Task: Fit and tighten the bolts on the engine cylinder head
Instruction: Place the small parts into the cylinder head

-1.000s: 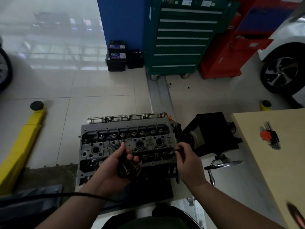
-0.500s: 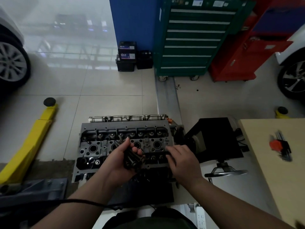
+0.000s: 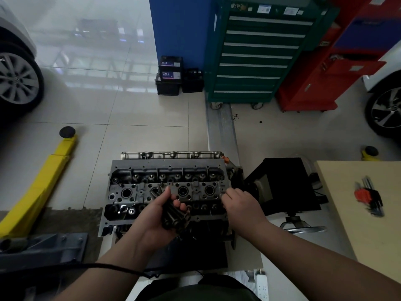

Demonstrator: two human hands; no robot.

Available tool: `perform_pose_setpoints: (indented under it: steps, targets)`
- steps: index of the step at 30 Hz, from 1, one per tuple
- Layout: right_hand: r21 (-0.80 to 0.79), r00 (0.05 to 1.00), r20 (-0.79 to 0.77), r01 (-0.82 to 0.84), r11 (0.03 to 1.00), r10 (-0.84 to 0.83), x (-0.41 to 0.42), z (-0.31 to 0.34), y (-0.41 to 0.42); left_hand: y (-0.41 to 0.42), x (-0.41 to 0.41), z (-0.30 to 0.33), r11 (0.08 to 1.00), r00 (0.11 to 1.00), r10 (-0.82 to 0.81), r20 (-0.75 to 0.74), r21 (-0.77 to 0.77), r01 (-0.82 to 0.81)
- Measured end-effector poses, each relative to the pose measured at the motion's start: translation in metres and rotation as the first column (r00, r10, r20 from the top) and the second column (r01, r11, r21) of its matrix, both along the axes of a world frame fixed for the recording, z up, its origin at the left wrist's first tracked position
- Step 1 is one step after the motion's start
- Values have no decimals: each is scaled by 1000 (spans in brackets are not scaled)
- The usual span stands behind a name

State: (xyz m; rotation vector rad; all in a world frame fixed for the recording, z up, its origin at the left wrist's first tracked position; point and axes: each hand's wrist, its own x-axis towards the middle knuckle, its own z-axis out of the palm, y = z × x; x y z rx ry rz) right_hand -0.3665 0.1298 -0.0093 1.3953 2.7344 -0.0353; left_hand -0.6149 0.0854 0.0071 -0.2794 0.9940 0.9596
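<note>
A bundle of bolts [image 3: 173, 216], heads toward the viewer, is gripped by the left hand [image 3: 156, 216]; the right hand [image 3: 240, 205] is curled over the cylinder head [image 3: 138, 192], which lies lengthwise left to right; its hold cannot be told.

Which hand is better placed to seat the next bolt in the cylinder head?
Right hand: it sits at the cylinder head's right end, while the left hand is full, gripping the bundle of bolts.

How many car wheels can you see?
2. One wheel is at the far left edge, beside the tiled floor; the other wheel is at the far right edge, past the red cabinet. Both are cut off.
</note>
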Motion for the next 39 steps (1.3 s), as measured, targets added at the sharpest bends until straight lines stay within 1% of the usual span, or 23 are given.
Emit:
perform_pose_setpoints:
  steps: [5,11,14,16,18,20,21,22,24,26,27,28,30,31,33,34,35,36,37,39]
  targets:
    - [32,997,71,-44,999,41,-5,5,0,-4,0,-1,1000,1000,1,20,-2,-1]
    - [-1,964,189,-193,981,190,-7,14,8,-6,-3,1,1000,1000,-20,11,4,20]
    - [35,938,250,-256,966,239,-11,16,14,-7,-6,4,999,999,-35,9,0,35]
    - [59,927,267,-287,956,262,-14,14,15,-9,-7,5,999,999,-48,9,-2,48]
    - [89,933,247,-292,952,263,-18,11,15,-9,-8,6,999,999,-47,17,-3,47]
    - [89,948,200,-268,959,246,-19,11,18,-10,-10,5,999,999,-43,28,-1,43]
    - [59,954,194,-244,968,229,-19,13,18,-11,-11,5,999,999,-40,33,3,40]
    - [16,959,194,-211,977,204,-18,14,19,-11,-13,4,999,999,-32,40,4,32]
    - [-115,977,183,-90,989,110,-21,21,15,-11,-16,3,1000,998,-28,56,1,28]
    - [-252,996,10,84,964,-84,-33,34,3,-12,-18,4,999,996,-32,80,0,32]
    - [-360,974,-92,160,919,-205,-42,41,-6,-12,-18,4,999,995,-34,97,0,34]
    - [-491,930,-177,199,848,-321,-52,47,-17,-12,-18,5,999,993,-36,112,3,36]
    - [-714,815,-283,174,679,-506,-73,52,-39,-12,-17,5,999,992,-41,123,6,40]
    - [-797,732,-309,149,585,-607,-82,53,-48,-11,-17,4,999,993,-35,117,4,35]
    - [-916,484,-300,97,390,-822,-95,55,-61,-9,-18,1,1000,994,-28,102,13,27]
    - [-941,370,-282,75,331,-885,-99,56,-65,-8,-19,-1,999,995,-32,92,23,30]
    - [-946,293,-280,76,314,-914,-101,56,-67,-8,-20,-3,999,996,-38,79,37,35]
    - [-943,251,-290,92,321,-924,-102,55,-69,-7,-21,-5,998,997,-49,67,50,46]
    - [-933,238,-308,110,341,-921,-102,54,-70,-6,-21,-7,996,996,-66,63,65,62]
    - [-913,245,-338,150,380,-909,-103,51,-71,-5,-20,-10,991,993,-104,61,95,98]
